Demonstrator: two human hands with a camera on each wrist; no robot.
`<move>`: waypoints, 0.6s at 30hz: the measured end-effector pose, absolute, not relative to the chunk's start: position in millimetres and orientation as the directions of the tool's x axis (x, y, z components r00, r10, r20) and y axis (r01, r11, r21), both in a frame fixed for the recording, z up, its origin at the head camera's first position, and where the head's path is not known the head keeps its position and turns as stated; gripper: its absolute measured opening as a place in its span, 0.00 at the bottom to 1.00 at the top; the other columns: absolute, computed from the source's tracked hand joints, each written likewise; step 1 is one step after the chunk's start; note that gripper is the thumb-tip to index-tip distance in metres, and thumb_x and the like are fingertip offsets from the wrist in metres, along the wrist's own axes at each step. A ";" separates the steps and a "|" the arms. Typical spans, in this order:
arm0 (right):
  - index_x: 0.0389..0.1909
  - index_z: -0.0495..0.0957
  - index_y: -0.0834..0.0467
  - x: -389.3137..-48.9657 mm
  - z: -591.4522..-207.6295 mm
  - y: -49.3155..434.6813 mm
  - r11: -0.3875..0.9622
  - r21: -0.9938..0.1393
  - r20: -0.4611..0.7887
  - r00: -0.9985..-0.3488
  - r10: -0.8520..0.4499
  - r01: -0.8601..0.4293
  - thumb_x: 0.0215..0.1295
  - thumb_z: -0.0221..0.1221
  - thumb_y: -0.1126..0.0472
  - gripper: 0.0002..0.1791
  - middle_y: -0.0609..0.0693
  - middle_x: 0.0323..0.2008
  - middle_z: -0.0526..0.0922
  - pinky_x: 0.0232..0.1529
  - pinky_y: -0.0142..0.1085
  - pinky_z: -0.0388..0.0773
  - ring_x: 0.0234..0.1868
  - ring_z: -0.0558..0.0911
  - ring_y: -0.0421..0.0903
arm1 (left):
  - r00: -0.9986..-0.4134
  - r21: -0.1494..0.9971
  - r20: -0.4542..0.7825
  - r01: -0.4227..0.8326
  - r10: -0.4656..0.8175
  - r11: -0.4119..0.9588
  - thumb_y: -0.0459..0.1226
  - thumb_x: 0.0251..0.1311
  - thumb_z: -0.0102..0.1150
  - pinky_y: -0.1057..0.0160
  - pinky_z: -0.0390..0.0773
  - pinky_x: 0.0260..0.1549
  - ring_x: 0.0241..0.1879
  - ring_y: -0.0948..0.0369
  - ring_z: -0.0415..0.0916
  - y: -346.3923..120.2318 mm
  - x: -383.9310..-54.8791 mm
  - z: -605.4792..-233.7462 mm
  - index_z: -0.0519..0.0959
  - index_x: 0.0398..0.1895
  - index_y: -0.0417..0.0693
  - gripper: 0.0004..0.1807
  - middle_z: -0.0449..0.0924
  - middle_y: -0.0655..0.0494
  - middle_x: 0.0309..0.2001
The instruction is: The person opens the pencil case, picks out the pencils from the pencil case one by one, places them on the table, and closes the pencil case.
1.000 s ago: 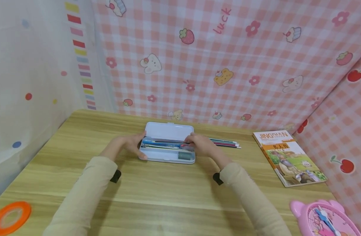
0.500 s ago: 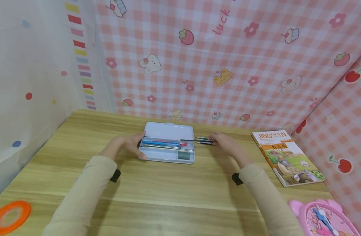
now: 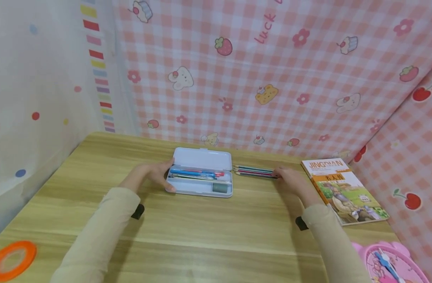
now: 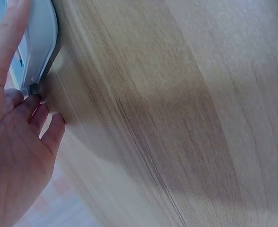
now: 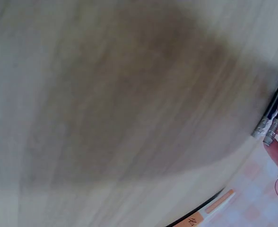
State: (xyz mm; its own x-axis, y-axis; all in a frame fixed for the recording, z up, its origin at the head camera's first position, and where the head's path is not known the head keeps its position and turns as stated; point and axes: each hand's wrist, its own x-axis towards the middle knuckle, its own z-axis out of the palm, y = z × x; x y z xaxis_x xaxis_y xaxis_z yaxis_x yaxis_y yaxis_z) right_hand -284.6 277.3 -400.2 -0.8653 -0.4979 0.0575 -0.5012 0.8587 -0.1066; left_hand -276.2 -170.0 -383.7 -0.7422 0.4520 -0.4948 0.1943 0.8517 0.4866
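Observation:
A white pencil case lies with its lid raised, holding blue and red pens, a thin pale stick and a dark green block. At its left end my left hand grips the case, thumb at the front corner and fingers toward the hinge. Several pencils lie side by side to the right of the case, tips pointing left. My right hand is at their eraser ends; in the right wrist view its thumb and fingers pinch a dark pencil beside another.
A book lies to the right of my right hand. A pink clock stands at the front right, and an orange tape ring lies at the front left. Patterned cloth hangs behind the wooden table.
My right hand has moved right from inside the case, taking a dark pencil over to the other pencils beside it. My left hand has stayed at the case.

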 end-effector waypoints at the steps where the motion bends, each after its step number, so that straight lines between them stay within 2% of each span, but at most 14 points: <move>1: 0.35 0.78 0.59 -285.1 -401.4 278.2 0.862 -0.099 0.056 -0.867 -0.495 -0.498 0.57 0.57 0.71 0.06 0.55 0.34 0.81 0.39 0.47 0.77 0.36 0.80 0.52 | -0.742 0.486 -0.496 0.194 0.452 0.852 0.56 0.46 0.64 0.45 0.40 0.69 0.70 0.41 0.31 -170.0 -276.2 -383.9 0.28 0.68 0.32 0.66 0.28 0.33 0.71; 13: 0.37 0.79 0.58 -288.1 -402.6 277.0 0.906 -0.067 -0.009 -0.908 -0.420 -0.418 0.59 0.55 0.70 0.08 0.53 0.35 0.80 0.37 0.47 0.77 0.35 0.79 0.50 | -0.744 0.488 -0.497 0.186 0.447 0.853 0.57 0.46 0.64 0.45 0.40 0.69 0.71 0.41 0.32 -170.3 -276.2 -386.0 0.28 0.69 0.33 0.66 0.29 0.34 0.71; 18: 0.33 0.78 0.59 -291.4 -398.8 268.9 0.900 -0.117 0.009 -0.906 -0.423 -0.421 0.59 0.58 0.66 0.03 0.52 0.31 0.79 0.35 0.45 0.76 0.33 0.78 0.48 | -0.741 0.484 -0.505 0.181 0.443 0.856 0.56 0.46 0.64 0.45 0.40 0.69 0.71 0.41 0.31 -170.3 -278.0 -385.7 0.27 0.69 0.33 0.66 0.29 0.34 0.71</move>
State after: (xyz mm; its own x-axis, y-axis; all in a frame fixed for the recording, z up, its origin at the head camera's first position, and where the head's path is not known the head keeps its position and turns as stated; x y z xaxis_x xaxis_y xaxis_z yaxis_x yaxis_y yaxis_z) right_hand -291.4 268.9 -398.8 -0.9062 -0.4227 0.0089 -0.4207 0.8996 -0.1172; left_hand -278.0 -170.3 -385.7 -0.7410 0.4426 -0.5049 0.1815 0.8560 0.4840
